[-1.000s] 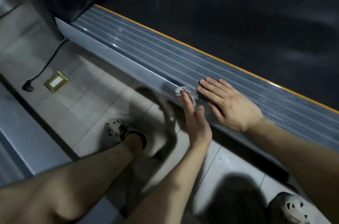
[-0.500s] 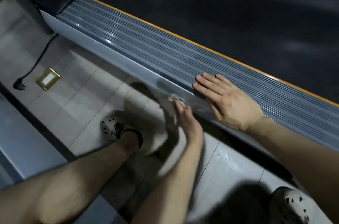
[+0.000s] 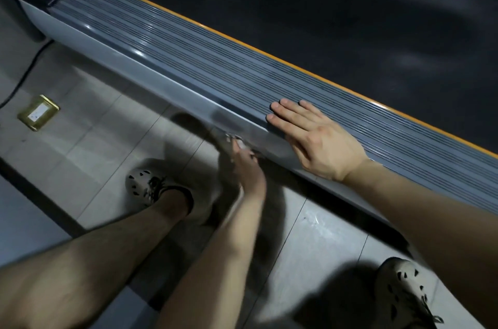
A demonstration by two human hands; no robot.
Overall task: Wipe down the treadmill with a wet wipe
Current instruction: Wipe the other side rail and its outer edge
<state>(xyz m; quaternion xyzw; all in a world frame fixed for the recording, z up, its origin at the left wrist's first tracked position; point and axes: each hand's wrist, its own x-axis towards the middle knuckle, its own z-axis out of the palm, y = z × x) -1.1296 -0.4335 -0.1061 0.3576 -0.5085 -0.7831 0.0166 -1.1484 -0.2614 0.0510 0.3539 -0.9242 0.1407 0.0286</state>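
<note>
No text, brand, number or sign is legible in this view. The brass floor plate [image 3: 38, 112] carries a pale rectangular label [image 3: 35, 114] (a few dark specks show on it, too small and blurred to be read as characters). On the treadmill [image 3: 215, 67], neither the ribbed side rail nor the dark belt shows any lettering that can be read.
</note>
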